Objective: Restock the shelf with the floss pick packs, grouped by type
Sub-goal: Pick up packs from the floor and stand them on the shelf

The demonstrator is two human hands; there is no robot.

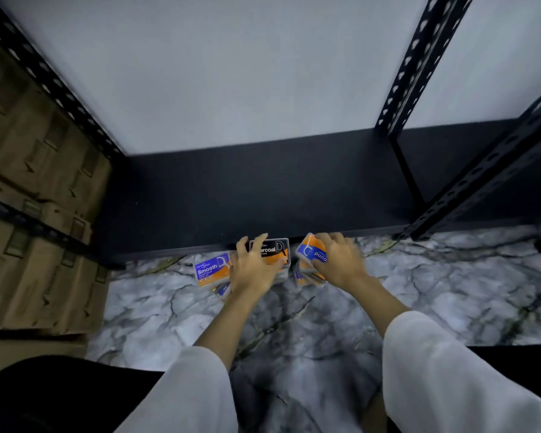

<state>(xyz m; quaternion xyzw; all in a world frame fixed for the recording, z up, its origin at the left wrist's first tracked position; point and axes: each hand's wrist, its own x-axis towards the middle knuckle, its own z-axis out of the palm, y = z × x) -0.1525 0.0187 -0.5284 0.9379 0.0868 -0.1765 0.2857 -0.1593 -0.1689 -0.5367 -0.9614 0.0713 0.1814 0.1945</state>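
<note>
Head view looks down on a marbled grey-white floor (450,292) in front of a black metal shelf (263,189) whose board carries no packs yet. The left hand (253,267) lies over a black-and-orange "Charcoal" floss pick pack (274,250), fingers curled round its top edge; the right hand (338,260) grips a blue-and-orange floss pick pack (310,250), tilted, with more packs bunched beneath it. A blue-and-orange "Smooth" floss pick pack (211,270) lies on the floor just beside the left hand. To do this well, I would lift each kind separately and set them in separate rows on the shelf board, labels forward. Motion blur smears the hands; how many packs sit under them and what the right-hand label reads in full cannot be made out. Brown cardboard boxes (35,182) stand at the left.
</note>
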